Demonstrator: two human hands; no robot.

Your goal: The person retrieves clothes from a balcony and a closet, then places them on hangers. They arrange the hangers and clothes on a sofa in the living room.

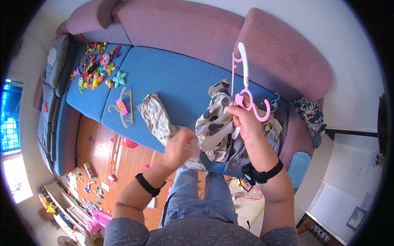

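My right hand (246, 121) is closed around a pink and white plastic clothes hanger (245, 69), near its hook. The hanger is held up on its side. Just below it is a grey, white and black patterned garment (212, 123), bunched on the blue sofa seat. My left hand (181, 149), blurred, is beside this garment's pale edge with its fingers curled; whether it pinches the fabric is not clear. A crumpled light grey garment (157, 118) lies on the seat and runs behind my left hand. More dark grey clothing (271, 138) is heaped to the right.
A beige hanger (130, 107) with a pink piece lies on the seat (181, 73). Mixed small toys (95, 69) are piled at far left. Blocks (89, 170) and other toys are scattered on the wooden floor. A dark patterned cloth (309, 118) hangs over the right armrest.
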